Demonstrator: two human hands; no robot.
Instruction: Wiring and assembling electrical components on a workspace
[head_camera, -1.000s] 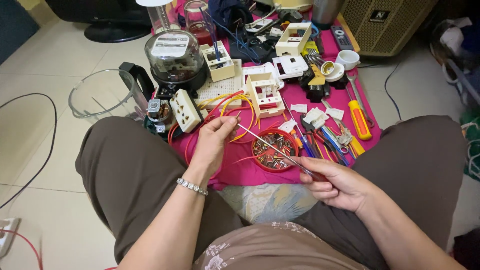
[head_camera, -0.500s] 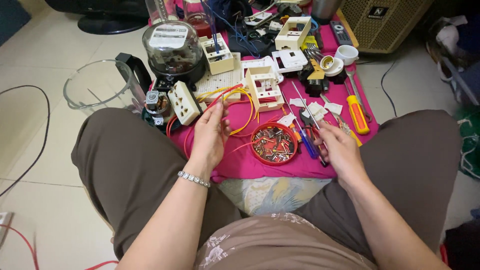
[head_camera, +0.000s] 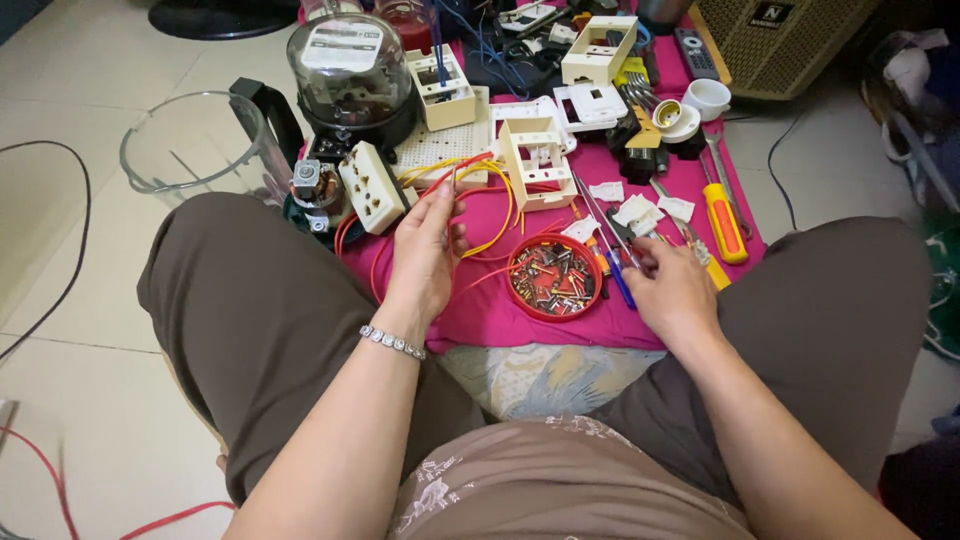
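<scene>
My left hand (head_camera: 425, 255) lies over the pink cloth (head_camera: 500, 310) with its fingers straight and together. Its fingertips touch the looped red and yellow wires (head_camera: 480, 180) beside a cream socket block (head_camera: 372, 188); a grip on a wire is not visible. My right hand (head_camera: 672, 290) rests to the right of a red round lid full of small screws (head_camera: 553, 275). Its curled fingers close on a thin metal screwdriver (head_camera: 600, 215), which points up and left next to a blue-handled one (head_camera: 620, 285).
A cream open switch box (head_camera: 535, 160) stands behind the wires. A glass-domed meter (head_camera: 350, 75), a clear glass jug (head_camera: 195, 145) and a yellow-handled screwdriver (head_camera: 722, 220) are nearby. My knees flank the cloth. Black and red cables cross the tiled floor at left.
My hands have parted. The right hand moved right and down onto the tool pile with the thin tool, and the left hand stretched its fingers forward onto the wires.
</scene>
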